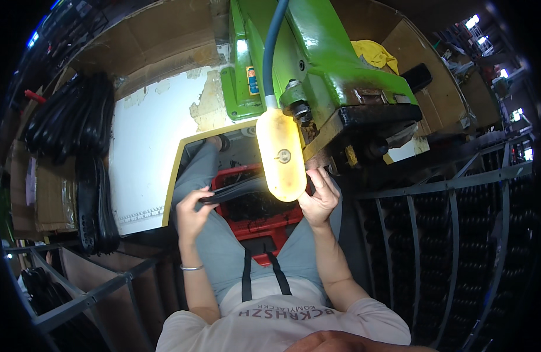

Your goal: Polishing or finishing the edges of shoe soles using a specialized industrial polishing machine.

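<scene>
Cardboard [159,44] is lining the wall behind a green machine [317,64], a white board [144,158] is peeling beside it, metal racks [458,217] are standing at the right and lower left, and bright windows [473,22] are glowing top right.

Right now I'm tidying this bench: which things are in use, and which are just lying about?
In use: left hand, right hand, black strip, green machine, lamp, red crate.

Lying about: black pile, yellow cloth, cardboard.
</scene>
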A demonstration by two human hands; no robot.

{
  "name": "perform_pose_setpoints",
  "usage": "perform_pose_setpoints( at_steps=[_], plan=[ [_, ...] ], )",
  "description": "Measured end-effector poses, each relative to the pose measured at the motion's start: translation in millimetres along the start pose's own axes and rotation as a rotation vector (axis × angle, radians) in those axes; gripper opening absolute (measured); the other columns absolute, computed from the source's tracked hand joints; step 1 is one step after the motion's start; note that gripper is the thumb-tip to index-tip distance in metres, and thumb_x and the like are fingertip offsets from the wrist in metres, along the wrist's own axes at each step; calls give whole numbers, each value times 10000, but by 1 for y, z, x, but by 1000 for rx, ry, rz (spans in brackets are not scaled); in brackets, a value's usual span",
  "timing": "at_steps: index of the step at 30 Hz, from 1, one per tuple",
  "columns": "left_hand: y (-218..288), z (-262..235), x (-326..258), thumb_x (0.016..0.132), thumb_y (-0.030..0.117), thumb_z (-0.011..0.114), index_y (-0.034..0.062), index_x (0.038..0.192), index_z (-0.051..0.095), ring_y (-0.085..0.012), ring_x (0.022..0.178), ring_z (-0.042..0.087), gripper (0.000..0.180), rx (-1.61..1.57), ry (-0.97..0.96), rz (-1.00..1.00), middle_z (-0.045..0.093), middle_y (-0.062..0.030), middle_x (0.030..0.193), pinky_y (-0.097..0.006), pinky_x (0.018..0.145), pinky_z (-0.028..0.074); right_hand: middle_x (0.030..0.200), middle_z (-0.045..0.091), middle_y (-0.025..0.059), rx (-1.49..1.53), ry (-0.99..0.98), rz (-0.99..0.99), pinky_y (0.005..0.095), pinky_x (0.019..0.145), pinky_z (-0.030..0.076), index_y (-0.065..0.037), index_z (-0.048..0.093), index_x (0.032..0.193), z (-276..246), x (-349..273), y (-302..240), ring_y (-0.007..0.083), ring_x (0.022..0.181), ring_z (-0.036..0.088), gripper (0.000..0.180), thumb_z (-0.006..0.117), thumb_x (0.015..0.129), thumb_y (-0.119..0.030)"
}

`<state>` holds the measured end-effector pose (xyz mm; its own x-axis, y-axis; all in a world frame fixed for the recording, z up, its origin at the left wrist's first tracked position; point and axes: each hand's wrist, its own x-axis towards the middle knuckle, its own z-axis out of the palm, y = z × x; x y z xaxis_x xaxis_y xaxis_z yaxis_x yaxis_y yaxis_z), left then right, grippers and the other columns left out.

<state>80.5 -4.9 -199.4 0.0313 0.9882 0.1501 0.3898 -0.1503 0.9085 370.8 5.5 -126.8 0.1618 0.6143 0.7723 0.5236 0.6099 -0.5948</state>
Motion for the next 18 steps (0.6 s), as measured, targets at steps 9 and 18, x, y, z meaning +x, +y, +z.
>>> perform_pose_setpoints(
  at_steps=[9,18],
  plan=[
    [83,113,29,658,129,779,45,1050,627,-297,806,610,429,84,188,392,640,-111,884,-406,866,450,910,658,88,144,-67,71,278,755,495,68,646,1016,-4,-2,8,161,789,614,382,788,661,67],
    [71,167,12,721,105,842,14,1064,552,-158,958,602,458,-902,121,-20,626,-56,1018,-306,896,471,1143,604,93,922,22,936,293,920,447,7,559,1211,9,-117,109,163,1061,564,436,694,797,-7]
  ],
)
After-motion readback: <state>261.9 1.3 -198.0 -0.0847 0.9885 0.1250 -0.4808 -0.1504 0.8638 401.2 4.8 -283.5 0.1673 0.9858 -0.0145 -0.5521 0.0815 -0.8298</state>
